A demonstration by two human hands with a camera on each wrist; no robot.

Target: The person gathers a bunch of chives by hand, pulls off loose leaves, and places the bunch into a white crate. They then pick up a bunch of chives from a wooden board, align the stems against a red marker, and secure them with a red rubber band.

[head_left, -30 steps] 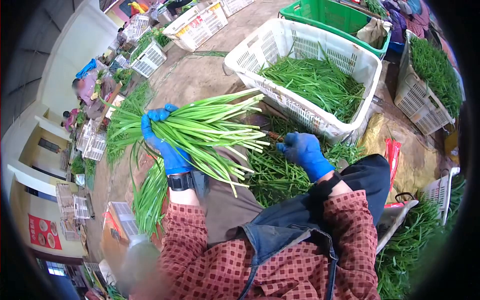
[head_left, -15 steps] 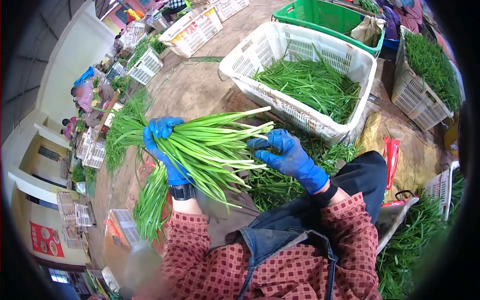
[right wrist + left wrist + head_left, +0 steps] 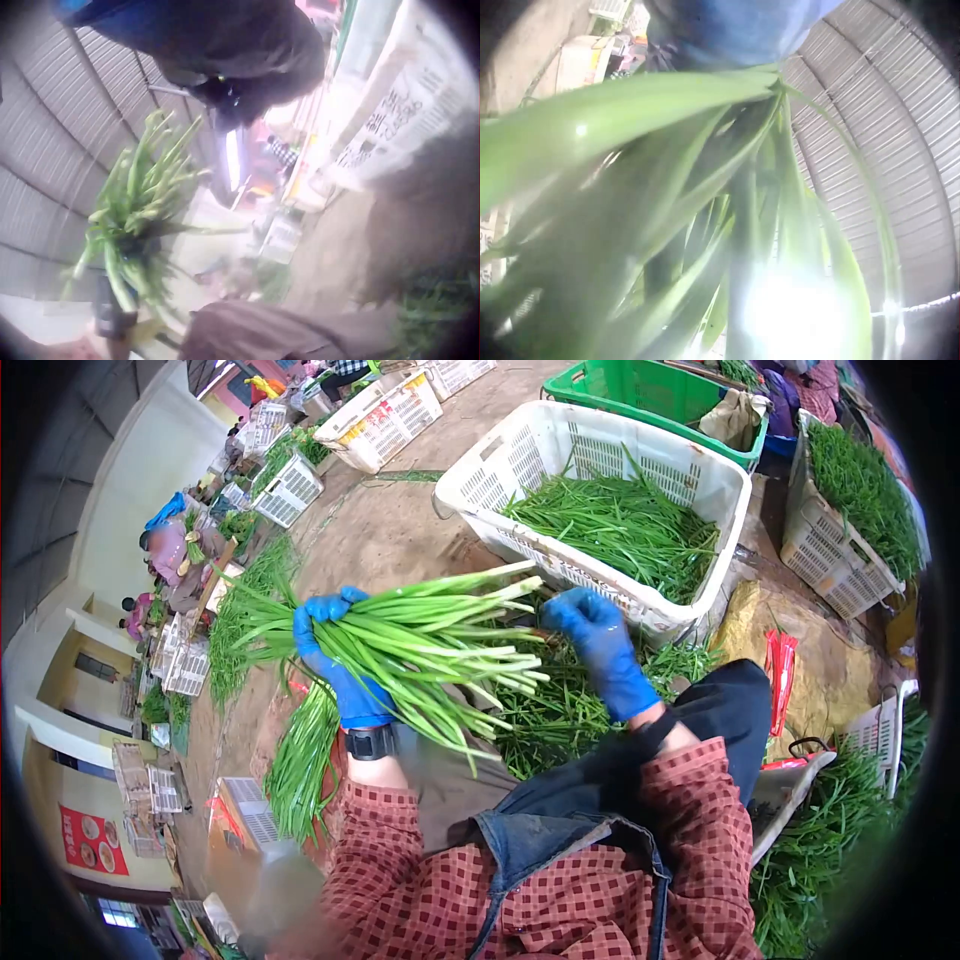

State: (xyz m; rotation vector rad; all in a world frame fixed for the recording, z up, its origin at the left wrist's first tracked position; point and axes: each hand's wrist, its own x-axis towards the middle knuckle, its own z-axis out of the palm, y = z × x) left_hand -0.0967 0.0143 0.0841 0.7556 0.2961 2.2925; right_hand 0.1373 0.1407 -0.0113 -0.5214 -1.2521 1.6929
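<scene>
Bunch of long green chive stalks [image 3: 430, 632] is being gripped by the blue-gloved left hand [image 3: 335, 660] above the lap. The right hand [image 3: 600, 642] is hovering beside its pale ends, its grasp indiscernible.

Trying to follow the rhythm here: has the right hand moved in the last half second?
Yes. The right hand has left the cut ends of the bunch of greens and moved right, toward the white basket's near wall.
</scene>
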